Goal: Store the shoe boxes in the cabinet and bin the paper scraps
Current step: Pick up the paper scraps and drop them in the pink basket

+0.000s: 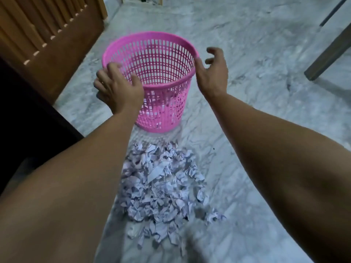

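A pink plastic mesh bin (165,103) stands upright on the marble floor, with a few white scraps showing through its lower wall. A large pile of crumpled white paper scraps (161,188) lies on the floor just in front of it. My left hand (117,88) hovers at the bin's near left rim, fingers spread, holding nothing. My right hand (212,71) is at the right rim, fingers apart and empty, thumb close to the rim. No shoe boxes are in view.
A wooden cabinet door with slats (47,35) stands at the left, with a dark opening (22,114) below it. A grey furniture leg (328,54) slants at the upper right. One stray scrap (214,217) lies right of the pile.
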`<state>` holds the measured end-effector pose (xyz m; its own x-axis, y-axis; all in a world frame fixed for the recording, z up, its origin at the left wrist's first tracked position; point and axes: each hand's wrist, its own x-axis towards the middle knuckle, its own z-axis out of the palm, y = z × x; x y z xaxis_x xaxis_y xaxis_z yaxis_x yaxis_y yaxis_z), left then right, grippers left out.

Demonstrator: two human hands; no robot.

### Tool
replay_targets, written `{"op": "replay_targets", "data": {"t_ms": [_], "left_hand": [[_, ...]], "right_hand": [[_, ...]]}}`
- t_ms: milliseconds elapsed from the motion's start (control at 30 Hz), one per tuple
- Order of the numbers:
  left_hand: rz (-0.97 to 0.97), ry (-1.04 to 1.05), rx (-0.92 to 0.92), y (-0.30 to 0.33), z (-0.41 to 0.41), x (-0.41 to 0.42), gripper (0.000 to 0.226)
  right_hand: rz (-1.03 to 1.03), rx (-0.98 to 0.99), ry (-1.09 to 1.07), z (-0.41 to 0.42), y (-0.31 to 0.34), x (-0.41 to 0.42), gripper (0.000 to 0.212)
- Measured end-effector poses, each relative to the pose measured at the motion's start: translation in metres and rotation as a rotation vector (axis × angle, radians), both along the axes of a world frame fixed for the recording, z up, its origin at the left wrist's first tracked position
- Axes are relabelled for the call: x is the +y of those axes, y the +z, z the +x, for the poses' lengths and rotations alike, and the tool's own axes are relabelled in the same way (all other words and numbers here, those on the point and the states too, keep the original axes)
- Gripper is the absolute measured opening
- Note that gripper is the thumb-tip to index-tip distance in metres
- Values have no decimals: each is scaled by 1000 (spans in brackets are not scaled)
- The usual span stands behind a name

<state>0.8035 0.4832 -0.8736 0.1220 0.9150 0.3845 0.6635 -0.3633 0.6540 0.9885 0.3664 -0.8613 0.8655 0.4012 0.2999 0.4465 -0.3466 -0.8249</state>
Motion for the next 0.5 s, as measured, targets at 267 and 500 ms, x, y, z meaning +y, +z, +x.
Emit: {"op": "replay_targets", "data": {"t_ms": [267, 500], "left_hand": [[-286, -314, 475, -135, -118, -84, 73], [-581, -654, 977, -221, -194, -166, 109]], "right_hand": [[-750, -118, 534, -115, -182, -163, 43], [-1160, -264, 811, -213, -232, -202, 87]]}}
